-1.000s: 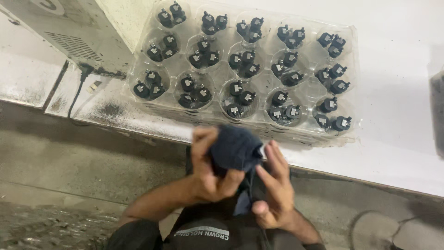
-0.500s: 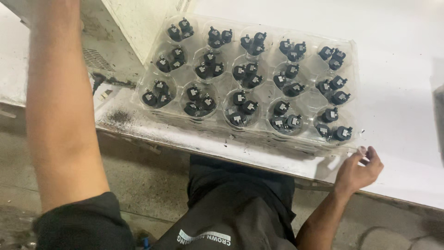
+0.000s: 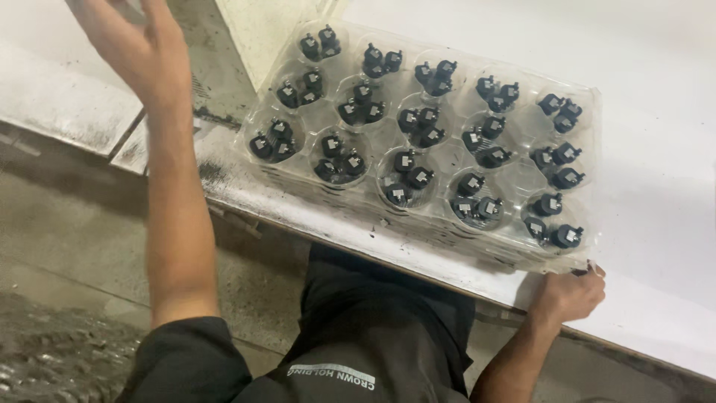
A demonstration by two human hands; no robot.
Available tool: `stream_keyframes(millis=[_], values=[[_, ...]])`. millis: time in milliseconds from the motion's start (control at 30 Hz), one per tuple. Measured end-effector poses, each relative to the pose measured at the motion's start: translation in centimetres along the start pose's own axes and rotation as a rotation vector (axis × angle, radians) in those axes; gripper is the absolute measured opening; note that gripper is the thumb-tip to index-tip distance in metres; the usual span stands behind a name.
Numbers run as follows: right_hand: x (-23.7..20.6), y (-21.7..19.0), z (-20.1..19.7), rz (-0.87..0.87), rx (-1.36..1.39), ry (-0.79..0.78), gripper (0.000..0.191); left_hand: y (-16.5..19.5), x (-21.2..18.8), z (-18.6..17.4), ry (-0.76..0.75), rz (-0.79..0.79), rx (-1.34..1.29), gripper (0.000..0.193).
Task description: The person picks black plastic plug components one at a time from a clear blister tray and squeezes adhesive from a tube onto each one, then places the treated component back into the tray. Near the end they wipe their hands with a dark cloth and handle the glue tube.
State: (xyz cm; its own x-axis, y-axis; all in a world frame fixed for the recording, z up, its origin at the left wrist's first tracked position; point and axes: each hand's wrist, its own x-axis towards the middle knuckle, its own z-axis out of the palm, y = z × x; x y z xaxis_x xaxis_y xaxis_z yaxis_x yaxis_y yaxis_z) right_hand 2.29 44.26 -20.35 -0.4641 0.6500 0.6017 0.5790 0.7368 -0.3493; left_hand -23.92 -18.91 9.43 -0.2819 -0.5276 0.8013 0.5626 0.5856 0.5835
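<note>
A clear plastic tray (image 3: 292, 190) with round cups lies on the white table (image 3: 656, 149); each cup holds a few small black parts (image 3: 409, 177). My right hand (image 3: 570, 293) rests on the table's front edge, fingertips touching the tray's near right corner. My left hand (image 3: 134, 45) is raised at the upper left, fingers spread, holding nothing, well away from the tray.
A pale machine housing (image 3: 261, 30) stands behind the tray's left end. A lower grimy ledge (image 3: 67, 112) runs along the left. Below the table edge is a grey concrete floor (image 3: 67, 246). My dark trousers (image 3: 373, 328) fill the bottom centre.
A second ago both hands held a dark cloth-like thing below the table edge. It is gone from view; my left arm rose to the upper left and my right hand moved to the tray's corner.
</note>
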Motion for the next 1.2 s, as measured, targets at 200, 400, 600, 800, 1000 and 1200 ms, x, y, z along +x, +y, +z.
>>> stream_keyframes(millis=[200,400,600,800,1000,1200], values=[[0.6,1.8,-0.4,0.083,-0.008,-0.088,0.027,-8.3,-8.9,-9.5,-0.329,-0.303,0.278,0.03],[1.0,2.3,-0.7,0.023,0.134,0.044,0.026,-12.0,-15.2,-15.0,-0.411,-0.342,0.588,0.024],[1.8,1.9,-1.6,0.554,0.815,-0.006,0.038,-14.2,-15.7,-15.0,-0.472,-0.246,0.655,0.02],[2.0,1.5,-2.0,0.539,0.945,0.024,0.034,-14.4,-15.8,-10.7,-0.745,-0.213,0.613,0.034],[2.3,2.1,-2.4,0.556,0.977,0.068,0.032,-14.3,-15.9,-7.4,-0.953,-0.063,0.752,0.062],[1.6,2.4,-2.5,0.579,1.019,0.05,0.03,-15.1,-15.2,-5.6,-0.978,-0.11,0.79,0.054]])
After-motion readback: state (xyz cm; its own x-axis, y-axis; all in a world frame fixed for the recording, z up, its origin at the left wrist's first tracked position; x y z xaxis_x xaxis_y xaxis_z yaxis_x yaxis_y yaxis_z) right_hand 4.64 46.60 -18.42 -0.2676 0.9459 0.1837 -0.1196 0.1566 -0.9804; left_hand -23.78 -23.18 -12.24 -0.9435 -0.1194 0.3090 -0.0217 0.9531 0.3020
